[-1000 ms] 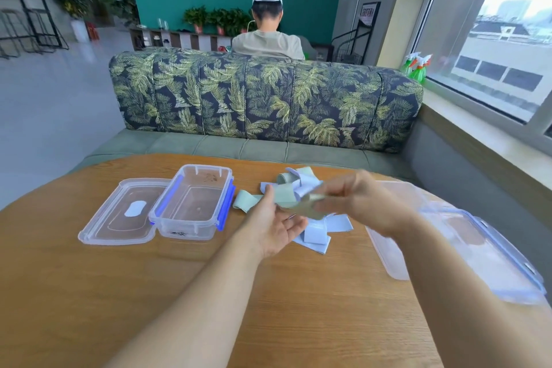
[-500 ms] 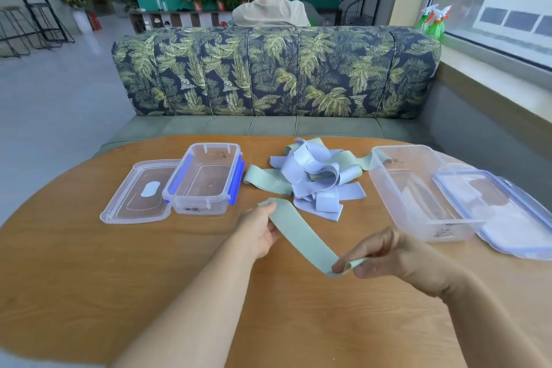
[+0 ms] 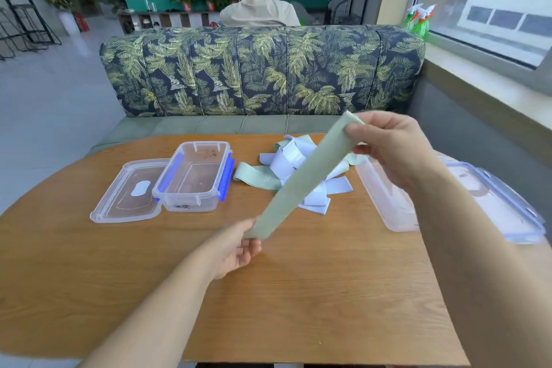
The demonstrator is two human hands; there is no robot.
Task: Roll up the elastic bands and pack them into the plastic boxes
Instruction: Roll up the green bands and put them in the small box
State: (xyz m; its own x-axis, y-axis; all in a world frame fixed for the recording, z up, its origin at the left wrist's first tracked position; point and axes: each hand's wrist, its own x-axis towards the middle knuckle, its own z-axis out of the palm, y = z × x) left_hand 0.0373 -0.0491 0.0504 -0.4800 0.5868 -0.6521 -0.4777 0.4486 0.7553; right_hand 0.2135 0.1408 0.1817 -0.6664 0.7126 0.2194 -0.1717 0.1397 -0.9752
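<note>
Left hand (image 3: 236,248) low; right hand (image 3: 397,148) high

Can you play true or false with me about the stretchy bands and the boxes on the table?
1. The left hand and the right hand each hold one end of a green band. True.
2. The small box is full of rolled bands. False: there are no bands in it.
3. A pile of loose bands lies on the table between the small box and the big box. True.
4. The small box has its lid snapped on. False: the lid lies on the table beside it.
</note>
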